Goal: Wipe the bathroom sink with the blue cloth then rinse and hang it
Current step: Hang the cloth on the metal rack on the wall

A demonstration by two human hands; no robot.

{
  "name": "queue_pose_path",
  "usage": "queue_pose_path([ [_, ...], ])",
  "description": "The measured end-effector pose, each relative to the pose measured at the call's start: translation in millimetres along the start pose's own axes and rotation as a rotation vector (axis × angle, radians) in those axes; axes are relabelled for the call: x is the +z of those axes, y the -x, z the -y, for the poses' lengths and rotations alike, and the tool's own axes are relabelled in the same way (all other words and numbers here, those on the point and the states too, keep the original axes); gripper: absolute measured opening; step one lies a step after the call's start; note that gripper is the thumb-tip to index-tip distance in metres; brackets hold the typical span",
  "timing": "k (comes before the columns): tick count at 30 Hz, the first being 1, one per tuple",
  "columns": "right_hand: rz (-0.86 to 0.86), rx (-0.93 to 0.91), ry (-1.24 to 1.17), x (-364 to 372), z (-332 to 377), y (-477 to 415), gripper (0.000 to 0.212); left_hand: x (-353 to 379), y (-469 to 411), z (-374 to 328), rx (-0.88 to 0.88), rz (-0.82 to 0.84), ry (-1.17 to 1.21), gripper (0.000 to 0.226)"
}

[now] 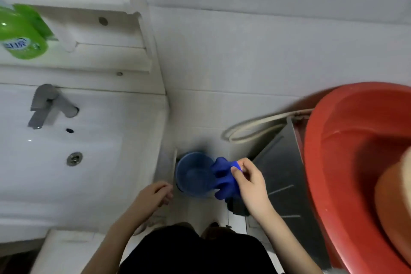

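The right hand (249, 182) pinches the cloth (224, 179) by one upper corner, thumb and fingertips closed on it, with the rest of the fabric hanging in loose folds below and to the left. The left hand (153, 193) holds nothing; its fingers are loosely curled, and it hovers low beside the sink cabinet.

The cloth is deep blue, thin and limp. It looks light and soft, likely to bunch or slip out of a corner pinch once wet and heavier, so a fuller grip on a gathered handful would probably serve better for wiping. Whether it is wet now cannot be told.

Just left of the cloth, touching it in this view, is a small blue bucket (194, 174) on the floor, seen from above. It seems empty or nearly so; the blur makes this uncertain.

Further left is the white sink (106, 140), with a grey tap (50, 107) at its back, an overflow hole, and a metal drain (74, 158) that is open. The basin holds no standing water. Above it, a green bottle (23, 33) sits on a shelf.

To the right, a large red basin (355, 151) holds what looks like water, with a tan object at its edge. A pale hose (255, 127) loops on the tiled floor between it and the bucket.
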State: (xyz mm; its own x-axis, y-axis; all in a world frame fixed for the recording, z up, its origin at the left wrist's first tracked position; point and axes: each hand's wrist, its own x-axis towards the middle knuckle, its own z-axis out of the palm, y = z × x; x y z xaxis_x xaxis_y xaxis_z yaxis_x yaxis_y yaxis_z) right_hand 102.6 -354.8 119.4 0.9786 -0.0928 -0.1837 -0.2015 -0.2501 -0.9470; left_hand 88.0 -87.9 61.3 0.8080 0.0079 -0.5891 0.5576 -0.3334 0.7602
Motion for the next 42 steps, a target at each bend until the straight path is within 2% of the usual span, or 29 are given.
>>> queue_pose_path([
  [5,0.21,-0.18,0.065,-23,65,-35,0.02,3,-4,-121,0.408,-0.013,-0.092,0.018],
  [7,0.274,-0.287,0.148,-37,99,-43,0.025,3,1,-171,0.582,0.063,-0.077,0.025],
  [9,0.346,-0.37,0.245,-49,133,-47,0.016,2,7,-208,0.711,0.19,-0.076,0.04],
  [12,0.387,-0.472,0.311,-66,183,-46,0.018,-2,14,-250,0.835,0.372,-0.123,0.045],
  [13,0.383,-0.509,0.325,-72,199,-45,0.023,-3,16,-260,0.849,0.41,-0.146,0.04],
  [15,0.359,-0.568,0.353,-85,227,-42,0.017,-6,20,-276,0.889,0.409,-0.202,0.027],
  [20,0.253,-0.675,0.393,-113,270,-32,0.016,-26,41,-299,0.948,0.251,-0.226,0.049],
  [22,0.201,-0.712,0.381,-123,282,-27,0.019,-35,56,-305,0.957,0.202,-0.239,0.045],
  [25,0.109,-0.773,0.371,-143,302,-18,0.017,-46,86,-317,0.945,0.135,-0.256,0.024],
  [27,0.057,-0.833,0.393,-157,317,-13,0.016,-55,106,-328,0.997,0.002,-0.29,0.026],
  [29,0.011,-0.879,0.416,-170,332,-8,0.018,-65,133,-347,1.128,-0.151,-0.344,0.02],
  [31,-0.068,-0.945,0.449,-182,351,-4,0.016,-78,159,-374,1.341,-0.311,-0.451,0.002],
  [33,-0.176,-1.036,0.512,-192,373,-6,0.012,-92,179,-407,1.529,-0.463,-0.581,0.01],
  [35,-0.272,-1.126,0.617,-201,398,-14,0.013,-104,187,-443,1.63,-0.55,-0.624,0.009],
  [39,-0.425,-1.263,0.843,-213,438,-47,0.013,-124,180,-507,1.574,-0.567,-0.687,0.007],
  [42,-0.483,-1.286,0.991,-215,449,-77,0.018,-131,158,-527,1.503,-0.538,-0.719,0.018],
])
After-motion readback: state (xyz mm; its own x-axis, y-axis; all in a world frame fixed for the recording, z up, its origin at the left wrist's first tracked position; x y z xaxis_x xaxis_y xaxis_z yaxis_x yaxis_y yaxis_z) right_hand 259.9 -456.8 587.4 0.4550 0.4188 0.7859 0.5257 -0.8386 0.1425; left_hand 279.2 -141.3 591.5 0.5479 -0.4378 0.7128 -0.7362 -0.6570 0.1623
